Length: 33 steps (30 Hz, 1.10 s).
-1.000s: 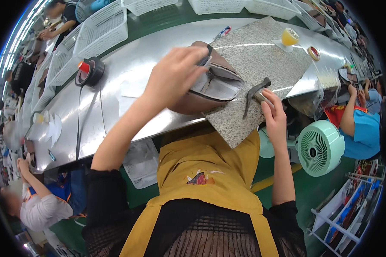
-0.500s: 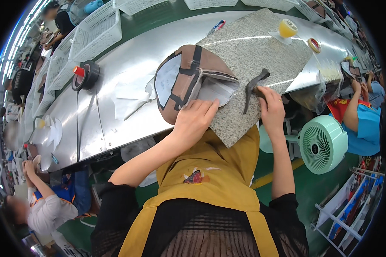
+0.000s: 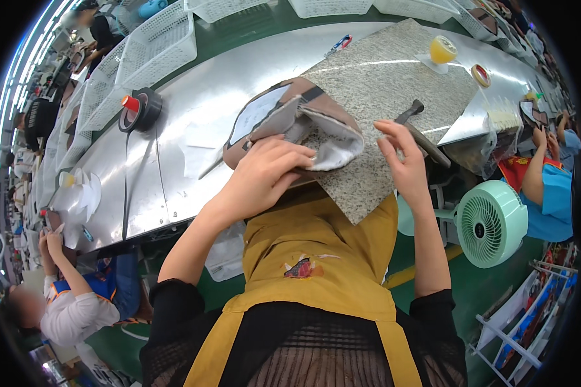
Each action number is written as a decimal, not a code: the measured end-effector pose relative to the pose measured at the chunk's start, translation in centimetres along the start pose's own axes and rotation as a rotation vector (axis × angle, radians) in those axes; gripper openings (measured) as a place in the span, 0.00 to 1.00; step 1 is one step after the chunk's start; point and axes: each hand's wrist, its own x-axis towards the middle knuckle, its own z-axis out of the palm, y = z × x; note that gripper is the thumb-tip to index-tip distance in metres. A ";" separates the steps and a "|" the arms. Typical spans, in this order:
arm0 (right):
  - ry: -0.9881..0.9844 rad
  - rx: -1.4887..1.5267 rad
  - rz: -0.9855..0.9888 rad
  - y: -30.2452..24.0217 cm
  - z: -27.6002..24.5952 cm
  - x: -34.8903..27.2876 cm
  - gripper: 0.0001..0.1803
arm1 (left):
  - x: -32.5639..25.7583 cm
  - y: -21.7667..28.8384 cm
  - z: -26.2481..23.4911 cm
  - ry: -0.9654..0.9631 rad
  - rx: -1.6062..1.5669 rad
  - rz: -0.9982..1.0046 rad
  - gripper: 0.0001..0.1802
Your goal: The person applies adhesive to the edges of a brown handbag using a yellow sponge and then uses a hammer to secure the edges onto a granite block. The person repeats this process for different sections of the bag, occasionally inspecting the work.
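Note:
A brown leather bag piece (image 3: 341,107) with black strips and a pale grey lining lies across the metal table and the speckled stone slab. Its mouth gapes toward me, showing the lining. My left hand (image 3: 268,166) grips its near edge, with some fingertips over the lining. To the right, my right hand (image 3: 403,158) is raised with fingers apart and nothing between them. Just beyond it a dark hammer (image 3: 430,146) lies on the slab, its handle pointing to the near right and partly behind my hand.
The stone slab (image 3: 381,68) carries a cup of yellow glue (image 3: 441,50) and a tape roll (image 3: 480,75). Left stands a black round holder with a red cap (image 3: 142,109). White baskets (image 3: 158,55) line the far side. A green fan (image 3: 490,224) and co-workers flank me.
My right hand has let go of the hammer, which now lies turned on the slab. The bag piece's mouth is folded wider toward me, and my left hand has shifted left along its edge.

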 end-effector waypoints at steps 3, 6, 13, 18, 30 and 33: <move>-0.123 0.354 0.228 0.6 2.2 0.0 0.19 | -1.8 0.2 0.1 0.022 0.000 0.092 0.15; -0.243 0.638 0.468 0.3 4.4 0.8 0.23 | -3.4 0.8 -0.1 0.023 0.109 0.164 0.12; -0.195 0.858 0.262 -3.2 4.7 1.6 0.21 | -5.3 1.4 -1.6 0.074 0.505 0.241 0.06; -0.028 0.468 0.156 -2.9 2.5 -0.7 0.16 | -0.8 -1.8 -2.9 0.184 0.516 0.271 0.05; 0.135 -0.935 -0.145 7.4 -5.4 0.5 0.24 | 2.5 -1.7 2.2 -0.139 0.184 -0.208 0.32; 0.169 -0.948 -0.187 10.0 -6.6 3.5 0.23 | 3.1 -2.6 1.6 -0.157 0.075 -0.075 0.31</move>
